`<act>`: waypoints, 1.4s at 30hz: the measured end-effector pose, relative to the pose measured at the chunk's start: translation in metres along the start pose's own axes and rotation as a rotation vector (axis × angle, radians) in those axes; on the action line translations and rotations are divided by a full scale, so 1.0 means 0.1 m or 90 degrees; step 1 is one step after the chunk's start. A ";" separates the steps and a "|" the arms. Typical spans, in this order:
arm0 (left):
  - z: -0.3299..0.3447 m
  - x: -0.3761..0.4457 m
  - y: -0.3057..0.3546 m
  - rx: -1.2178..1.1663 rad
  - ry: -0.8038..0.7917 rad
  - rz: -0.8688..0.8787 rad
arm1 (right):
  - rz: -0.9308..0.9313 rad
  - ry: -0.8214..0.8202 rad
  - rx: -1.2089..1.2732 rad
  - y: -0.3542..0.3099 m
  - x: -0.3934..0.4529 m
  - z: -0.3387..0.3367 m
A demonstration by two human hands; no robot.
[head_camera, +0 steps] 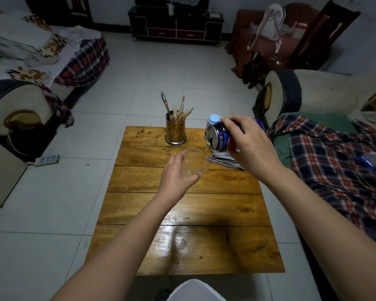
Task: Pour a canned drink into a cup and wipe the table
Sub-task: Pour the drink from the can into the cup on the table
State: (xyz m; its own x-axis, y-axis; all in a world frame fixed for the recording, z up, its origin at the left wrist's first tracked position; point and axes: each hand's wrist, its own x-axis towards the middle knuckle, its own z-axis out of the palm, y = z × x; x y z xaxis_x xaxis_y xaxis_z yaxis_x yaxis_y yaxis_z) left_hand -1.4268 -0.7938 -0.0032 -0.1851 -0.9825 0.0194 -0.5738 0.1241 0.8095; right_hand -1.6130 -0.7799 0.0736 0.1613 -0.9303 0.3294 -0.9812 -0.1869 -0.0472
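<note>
Right hand [251, 148] tips can [219, 137] over clear cup [195, 161].

Home living room: sofas [326, 92], TV cabinet [175, 25].

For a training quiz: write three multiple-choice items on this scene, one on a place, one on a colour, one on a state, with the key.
1. Where does the chopstick holder stand?
A. at the far edge of the wooden table
B. on the floor
C. on the sofa

2. What colour is most of the drink can?
A. green
B. dark blue
C. yellow

3. How is the can held?
A. upright on the table
C. lying on the cloth
B. tipped on its side in the right hand, mouth toward the clear cup that the left hand holds

Key: 1 A, it stands on the table's far planks. 2 B, the can's body is dark blue with a red patch. 3 B, the opening faces left, down toward the cup.
</note>
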 end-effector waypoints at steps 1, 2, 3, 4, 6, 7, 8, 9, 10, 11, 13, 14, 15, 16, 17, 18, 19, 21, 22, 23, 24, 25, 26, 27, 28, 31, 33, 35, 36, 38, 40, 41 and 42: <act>0.00 0.00 0.00 -0.001 0.002 -0.001 | -0.001 0.001 0.000 0.00 0.00 0.00; -0.01 0.00 0.00 -0.002 0.003 -0.002 | -0.002 0.001 0.000 -0.01 0.01 0.00; -0.01 0.01 0.00 -0.003 0.004 -0.002 | -0.003 0.000 -0.001 -0.01 0.01 0.00; -0.02 0.01 0.00 -0.005 0.004 -0.002 | -0.004 0.001 -0.002 -0.02 0.01 0.00; -0.02 0.02 0.00 -0.006 0.004 0.000 | -0.006 0.006 -0.004 -0.02 0.02 -0.01; -0.03 0.02 0.00 -0.007 0.004 -0.001 | -0.007 0.009 -0.005 -0.02 0.02 -0.02; -0.03 0.02 0.00 -0.007 0.005 -0.002 | -0.008 0.011 -0.006 -0.03 0.03 -0.02; -0.03 0.02 0.00 -0.008 0.006 -0.003 | -0.010 0.012 -0.007 -0.03 0.03 -0.02; -0.04 0.02 0.00 -0.008 0.007 -0.003 | -0.013 0.013 -0.009 -0.03 0.04 -0.03; -0.04 0.03 0.00 -0.008 0.007 -0.003 | -0.014 0.014 -0.010 -0.04 0.04 -0.03; -0.05 0.03 0.00 -0.010 0.008 -0.003 | -0.016 0.011 -0.011 -0.04 0.04 -0.03; -0.05 0.03 0.00 -0.010 0.009 -0.003 | -0.016 0.010 -0.011 -0.04 0.05 -0.03; -0.05 0.03 0.00 -0.010 0.010 -0.003 | -0.017 0.009 -0.012 -0.04 0.05 -0.03; -0.05 0.04 0.00 -0.009 0.011 -0.004 | -0.017 0.008 -0.013 -0.04 0.06 -0.03; -0.06 0.04 -0.01 -0.010 0.011 -0.004 | -0.018 0.008 -0.014 -0.04 0.06 -0.03; -0.06 0.04 -0.01 -0.011 0.011 -0.004 | -0.018 0.007 -0.014 -0.04 0.06 -0.03; -0.06 0.04 -0.01 -0.011 0.012 -0.003 | -0.017 0.007 -0.013 -0.05 0.06 -0.03; -0.07 0.03 -0.01 -0.010 0.013 -0.002 | -0.015 0.008 -0.011 -0.05 0.07 -0.04; -0.07 0.04 -0.01 -0.009 0.014 -0.002 | -0.015 0.009 -0.012 -0.05 0.07 -0.04; -0.08 0.04 -0.01 -0.010 0.015 -0.002 | -0.016 0.011 -0.012 -0.06 0.07 -0.04; -0.08 0.04 -0.01 -0.011 0.015 -0.002 | -0.018 0.013 -0.013 -0.06 0.07 -0.04; -0.08 0.04 -0.01 -0.013 0.017 -0.002 | -0.018 0.014 -0.012 -0.06 0.08 -0.04; -0.08 0.04 -0.01 -0.014 0.018 -0.002 | -0.018 0.014 -0.011 -0.06 0.08 -0.04; -0.08 0.04 -0.02 -0.014 0.018 -0.003 | -0.017 0.013 -0.010 -0.06 0.08 -0.04; -0.09 0.03 -0.02 -0.013 0.018 -0.003 | -0.017 0.013 -0.009 -0.07 0.08 -0.04; -0.08 0.03 -0.03 -0.010 0.018 -0.002 | -0.018 0.015 -0.008 -0.07 0.08 -0.04; -0.09 0.03 -0.04 -0.010 0.019 -0.004 | -0.019 0.016 -0.008 -0.07 0.08 -0.04; -0.09 0.03 -0.04 -0.014 0.019 -0.003 | -0.018 0.017 -0.007 -0.08 0.08 -0.04; -0.10 0.03 -0.04 -0.016 0.018 -0.003 | -0.017 0.018 -0.005 -0.08 0.08 -0.04; -0.10 0.02 -0.04 -0.015 0.019 -0.003 | -0.017 0.020 -0.003 -0.08 0.08 -0.04; -0.11 0.01 -0.05 -0.016 0.022 -0.003 | -0.017 0.020 -0.003 -0.09 0.08 -0.04; -0.12 0.01 -0.05 -0.017 0.023 -0.002 | -0.018 0.020 -0.003 -0.10 0.08 -0.04; -0.12 0.01 -0.05 -0.019 0.025 -0.001 | -0.019 0.020 -0.002 -0.10 0.09 -0.04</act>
State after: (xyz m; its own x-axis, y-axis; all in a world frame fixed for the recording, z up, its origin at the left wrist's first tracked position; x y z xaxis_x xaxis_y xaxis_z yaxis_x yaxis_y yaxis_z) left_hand -1.4144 -0.7969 -0.0002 -0.1529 -0.9874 0.0401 -0.5500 0.1188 0.8267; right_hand -1.6022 -0.7847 0.0810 0.1866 -0.9140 0.3602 -0.9765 -0.2127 -0.0337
